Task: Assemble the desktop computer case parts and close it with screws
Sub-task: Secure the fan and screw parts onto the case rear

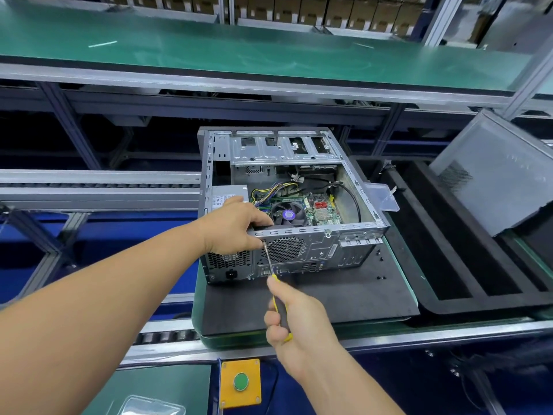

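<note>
Two hands at work: my left hand (236,227) curls over the top rear rim of the computer case (287,205), thumb down on the back panel; my right hand (294,317) is wrapped round the yellow-and-black handle of the screwdriver (270,265).
Case position: it lies open side up on the black mat (314,295), toward the mat's far left corner, its back panel facing me.
Screwdriver tip: it meets the back panel at the upper left edge of the round fan grille (285,249), just beside my left thumb; I cannot make out the screw itself.
Case handling: I judge it heavy and stiff, thin sheet steel with sharp folded edges; best held by the rim or outer walls, never by the cables or the board inside.
Screws: a few small dark ones (380,259) lie near the mat's right edge; I expect them to be tiny, slippery and quick to roll.
Side panel: a grey panel (493,172) leans in the black foam tray (449,265) to the right, apart from the case; I judge it light, a little flexible and easy to scratch, so grip it by its edges.
</note>
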